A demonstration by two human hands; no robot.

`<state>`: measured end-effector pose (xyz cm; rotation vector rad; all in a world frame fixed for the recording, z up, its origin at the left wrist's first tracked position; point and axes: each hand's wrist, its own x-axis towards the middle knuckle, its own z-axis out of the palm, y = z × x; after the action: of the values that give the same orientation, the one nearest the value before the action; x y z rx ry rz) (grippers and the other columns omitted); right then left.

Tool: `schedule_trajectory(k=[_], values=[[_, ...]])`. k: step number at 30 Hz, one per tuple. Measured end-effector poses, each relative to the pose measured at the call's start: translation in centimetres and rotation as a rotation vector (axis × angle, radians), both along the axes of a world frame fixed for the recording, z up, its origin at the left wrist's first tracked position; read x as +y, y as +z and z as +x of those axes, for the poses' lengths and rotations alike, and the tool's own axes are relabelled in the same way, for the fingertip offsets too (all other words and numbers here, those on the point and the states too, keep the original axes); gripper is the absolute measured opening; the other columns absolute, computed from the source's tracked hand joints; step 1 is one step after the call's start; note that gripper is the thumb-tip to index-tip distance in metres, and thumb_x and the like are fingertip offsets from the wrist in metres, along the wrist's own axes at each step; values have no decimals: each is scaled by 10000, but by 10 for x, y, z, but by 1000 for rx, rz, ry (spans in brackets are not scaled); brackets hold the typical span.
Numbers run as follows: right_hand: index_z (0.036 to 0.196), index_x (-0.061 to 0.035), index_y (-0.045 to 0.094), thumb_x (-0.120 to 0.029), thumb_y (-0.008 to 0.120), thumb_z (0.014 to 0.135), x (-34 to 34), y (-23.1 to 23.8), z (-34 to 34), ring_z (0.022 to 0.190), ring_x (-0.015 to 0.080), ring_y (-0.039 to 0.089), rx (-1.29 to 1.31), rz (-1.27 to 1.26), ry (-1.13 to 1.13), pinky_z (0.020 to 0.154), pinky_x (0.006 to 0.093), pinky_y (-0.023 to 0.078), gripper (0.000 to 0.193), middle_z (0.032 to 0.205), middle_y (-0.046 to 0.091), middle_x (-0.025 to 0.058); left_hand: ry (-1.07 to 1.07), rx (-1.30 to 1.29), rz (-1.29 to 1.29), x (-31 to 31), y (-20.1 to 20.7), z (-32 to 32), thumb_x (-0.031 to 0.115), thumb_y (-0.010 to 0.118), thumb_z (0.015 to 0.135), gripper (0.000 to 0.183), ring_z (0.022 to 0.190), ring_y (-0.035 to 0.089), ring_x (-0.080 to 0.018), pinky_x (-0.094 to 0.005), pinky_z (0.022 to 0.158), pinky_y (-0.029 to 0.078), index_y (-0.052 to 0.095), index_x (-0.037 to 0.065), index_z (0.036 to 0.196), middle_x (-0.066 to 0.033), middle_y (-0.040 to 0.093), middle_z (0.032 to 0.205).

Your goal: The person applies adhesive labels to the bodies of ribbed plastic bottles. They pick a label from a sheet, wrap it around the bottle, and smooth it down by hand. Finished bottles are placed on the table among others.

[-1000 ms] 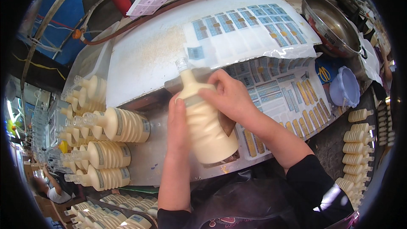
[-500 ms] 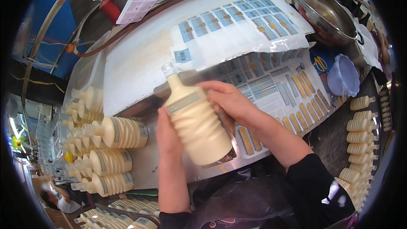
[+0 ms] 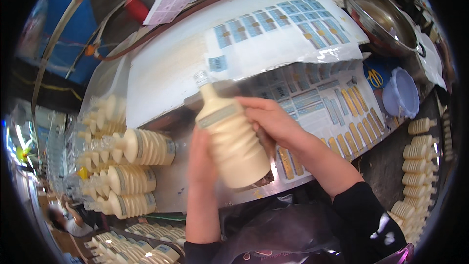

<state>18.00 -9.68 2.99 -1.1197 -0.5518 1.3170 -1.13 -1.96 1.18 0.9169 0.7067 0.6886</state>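
A cream ribbed bottle (image 3: 237, 142) with a clear threaded neck leans toward the upper left in front of me, a pale grey label band round its shoulder. On its right side my right hand (image 3: 273, 120) is closed against the shoulder and upper body, fingers partly behind it. My left hand (image 3: 200, 151), smeared by motion, curves against the bottle's left side; its fingertips are hard to make out. Below the bottle's base shows part of a brown block (image 3: 264, 180). Right of the hands, blue label strips (image 3: 334, 110) and gold label strips (image 3: 359, 137) lie on white backing.
Several similar bottles (image 3: 141, 146) lie stacked at the left; others (image 3: 415, 166) line the right side. Blue label sheets (image 3: 254, 25) cover part of the raised white board (image 3: 166, 68). A metal pan (image 3: 386, 17) and a lilac basin (image 3: 401, 93) stand at the right.
The whole scene has shifted slightly rightward in view. My left hand has become blurred along the bottle's side, while my right hand keeps its place on the bottle.
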Motion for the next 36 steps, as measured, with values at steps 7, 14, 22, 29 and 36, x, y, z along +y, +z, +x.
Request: schedule_trajectory(k=[7,14,22,29,36], values=[[1455,-10,564,-106,522,998,-5,-8,4,549,13,470,68,-41,3,482,182,370,469,794,633,-38,0,150,176,-20,34,14,67,703,912,643,1216,588,-190,-359,1049,493,413,33,1485,-102,585,1341],[1468,-31,559,-96,509,1017,-5,6,-5,497,17,445,7,-94,-30,437,187,338,459,800,645,-34,-19,63,186,-23,28,9,61,692,909,740,1252,568,-197,-358,1060,485,322,37,1550,-119,555,1383],[1441,-21,580,-153,530,1013,-7,-3,-6,551,12,475,-147,-35,-32,476,179,381,450,848,659,-24,44,45,201,-14,12,4,82,625,949,709,1266,564,-204,-361,1087,462,300,34,1578,-117,547,1418],[1277,-14,609,-271,616,1008,10,3,-8,834,77,602,-257,-72,-85,738,243,495,372,962,674,15,150,-13,52,14,9,3,307,436,1112,431,1187,602,-164,-325,994,507,515,42,1442,-80,623,1325],[1166,-12,612,-264,695,975,21,-11,-7,869,88,623,-316,-50,-91,769,259,503,327,962,691,45,210,-45,50,23,-4,14,219,606,1063,228,932,652,-100,-265,842,550,634,40,1202,-38,694,1062]])
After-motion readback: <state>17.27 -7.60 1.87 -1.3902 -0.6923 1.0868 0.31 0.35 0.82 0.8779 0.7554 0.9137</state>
